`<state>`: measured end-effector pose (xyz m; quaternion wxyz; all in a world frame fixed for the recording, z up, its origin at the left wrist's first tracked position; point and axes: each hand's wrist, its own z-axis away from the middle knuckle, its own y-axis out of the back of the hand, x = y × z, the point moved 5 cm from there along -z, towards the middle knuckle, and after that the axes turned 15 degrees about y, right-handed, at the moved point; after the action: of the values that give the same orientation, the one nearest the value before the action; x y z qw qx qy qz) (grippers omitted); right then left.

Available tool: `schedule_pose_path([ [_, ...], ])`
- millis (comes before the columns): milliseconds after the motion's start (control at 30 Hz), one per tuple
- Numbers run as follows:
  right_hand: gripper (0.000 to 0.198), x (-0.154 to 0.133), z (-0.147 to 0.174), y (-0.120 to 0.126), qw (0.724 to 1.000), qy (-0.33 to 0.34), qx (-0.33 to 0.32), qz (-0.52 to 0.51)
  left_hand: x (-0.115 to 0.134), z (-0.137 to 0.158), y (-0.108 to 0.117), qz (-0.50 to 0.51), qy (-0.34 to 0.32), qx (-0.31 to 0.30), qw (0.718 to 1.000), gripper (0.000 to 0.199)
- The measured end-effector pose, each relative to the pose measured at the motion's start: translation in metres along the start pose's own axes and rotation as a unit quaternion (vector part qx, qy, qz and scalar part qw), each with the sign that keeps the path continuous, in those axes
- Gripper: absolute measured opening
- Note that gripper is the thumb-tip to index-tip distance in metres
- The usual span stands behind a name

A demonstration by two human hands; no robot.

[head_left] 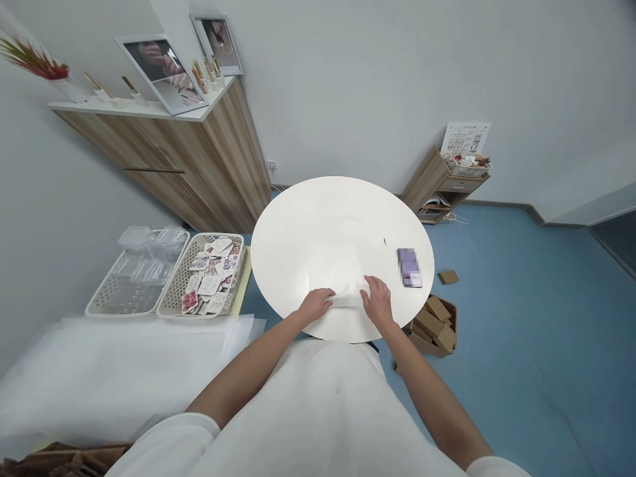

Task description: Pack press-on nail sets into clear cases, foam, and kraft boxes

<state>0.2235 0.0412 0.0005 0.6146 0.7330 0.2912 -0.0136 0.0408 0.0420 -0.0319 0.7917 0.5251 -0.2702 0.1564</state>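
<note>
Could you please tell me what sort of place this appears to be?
Probably a small packing room, judging by the basket of cards, the box of brown cardboard and the pile of white sheets.

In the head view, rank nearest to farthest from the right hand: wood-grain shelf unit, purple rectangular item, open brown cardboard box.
From the right hand:
1. Purple rectangular item, on the rounded white table, right of the hand.
2. Open brown cardboard box, on the blue floor beside the table.
3. Wood-grain shelf unit, by the pale wall beyond.

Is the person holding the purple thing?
No: the left hand and right hand touch a white sheet; the purple thing lies apart on the table.
</note>
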Motion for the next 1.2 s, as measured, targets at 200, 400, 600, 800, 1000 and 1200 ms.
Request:
schedule_pose_path([
  [200,0.034,-0.032,0.004,-0.025,0.978,0.128,-0.159,-0.042,0.003,-0.001,-0.001,0.006,-0.001,-0.006,1.000,0.029],
  [400,0.029,-0.005,0.013,-0.045,0.977,-0.018,-0.159,-0.141,-0.001,-0.009,-0.008,0.032,0.026,-0.040,0.998,0.038],
  [600,0.018,0.007,0.019,-0.062,0.952,-0.098,-0.160,-0.241,-0.018,-0.025,-0.018,0.046,0.104,-0.117,0.987,0.029],
  [800,0.017,0.011,0.015,-0.075,0.948,-0.103,-0.185,-0.239,-0.021,-0.032,-0.022,0.006,0.110,-0.154,0.982,0.019],
  [1000,0.020,0.011,0.015,-0.081,0.959,-0.077,-0.198,-0.187,-0.017,-0.024,-0.025,-0.059,0.100,-0.131,0.985,0.022],
  [1200,0.021,0.014,0.014,-0.078,0.958,-0.079,-0.187,-0.202,-0.015,-0.018,-0.028,-0.103,0.095,-0.107,0.984,0.024],
])
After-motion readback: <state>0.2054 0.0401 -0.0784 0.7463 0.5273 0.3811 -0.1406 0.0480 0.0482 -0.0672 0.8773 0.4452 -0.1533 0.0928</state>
